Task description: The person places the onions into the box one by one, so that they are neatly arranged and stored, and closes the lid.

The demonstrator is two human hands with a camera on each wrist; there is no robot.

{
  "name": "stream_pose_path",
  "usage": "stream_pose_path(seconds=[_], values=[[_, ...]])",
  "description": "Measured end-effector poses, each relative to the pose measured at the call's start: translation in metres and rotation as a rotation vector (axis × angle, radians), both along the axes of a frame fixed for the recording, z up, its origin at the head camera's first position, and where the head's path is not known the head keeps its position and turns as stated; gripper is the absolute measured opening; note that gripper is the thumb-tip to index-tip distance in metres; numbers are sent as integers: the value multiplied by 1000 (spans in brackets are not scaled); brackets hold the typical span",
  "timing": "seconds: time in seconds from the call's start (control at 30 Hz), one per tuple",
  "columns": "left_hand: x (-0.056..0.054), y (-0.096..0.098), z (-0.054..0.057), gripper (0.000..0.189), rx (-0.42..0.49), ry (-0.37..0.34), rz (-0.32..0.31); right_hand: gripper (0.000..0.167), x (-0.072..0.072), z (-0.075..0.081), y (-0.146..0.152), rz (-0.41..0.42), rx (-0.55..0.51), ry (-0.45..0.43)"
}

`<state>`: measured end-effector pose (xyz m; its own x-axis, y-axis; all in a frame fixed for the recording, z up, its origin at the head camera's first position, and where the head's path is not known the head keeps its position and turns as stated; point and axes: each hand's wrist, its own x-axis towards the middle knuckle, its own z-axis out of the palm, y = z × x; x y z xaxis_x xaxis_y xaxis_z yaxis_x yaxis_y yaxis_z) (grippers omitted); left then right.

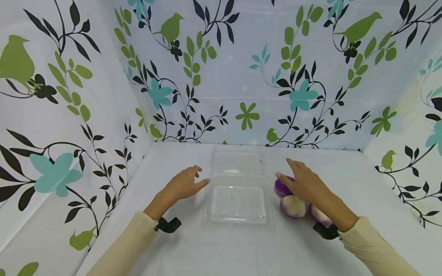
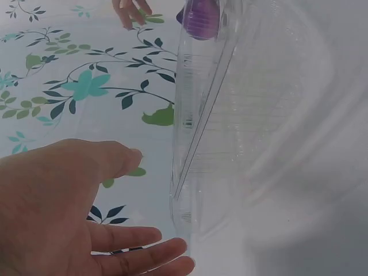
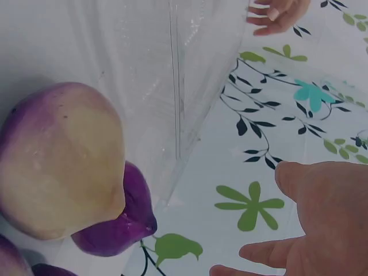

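A clear plastic clamshell container lies unfolded on the white table, its two halves one behind the other. To its left hovers my left hand, thumb and fingers spread and holding nothing. My right hand is above the vegetables on the right, its fingers extended and grasping nothing. Beneath it are a purple-and-cream turnip, a second turnip partly hidden by the wrist, and a glossy purple vegetable partly covered by the hand. The right wrist view shows the turnip close up, beside the purple vegetable.
A white sheet covers the table. Cloth printed with birds, leaves and flowers hangs behind the table and along both sides. Dark wrist cameras sit on the left wrist and the right wrist.
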<state>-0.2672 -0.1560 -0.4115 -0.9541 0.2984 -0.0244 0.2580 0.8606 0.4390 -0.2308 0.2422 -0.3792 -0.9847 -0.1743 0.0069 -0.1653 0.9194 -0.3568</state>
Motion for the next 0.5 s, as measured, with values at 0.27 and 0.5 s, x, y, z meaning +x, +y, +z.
stream_pose_path(seconds=[0.27,0.5], values=[[1,-1,-9,46,7,-41,-12,85,16,1,22,-20,-52,29],[5,0,-11,41,35,-73,-32,82,28,0,40,-29,-82,45]])
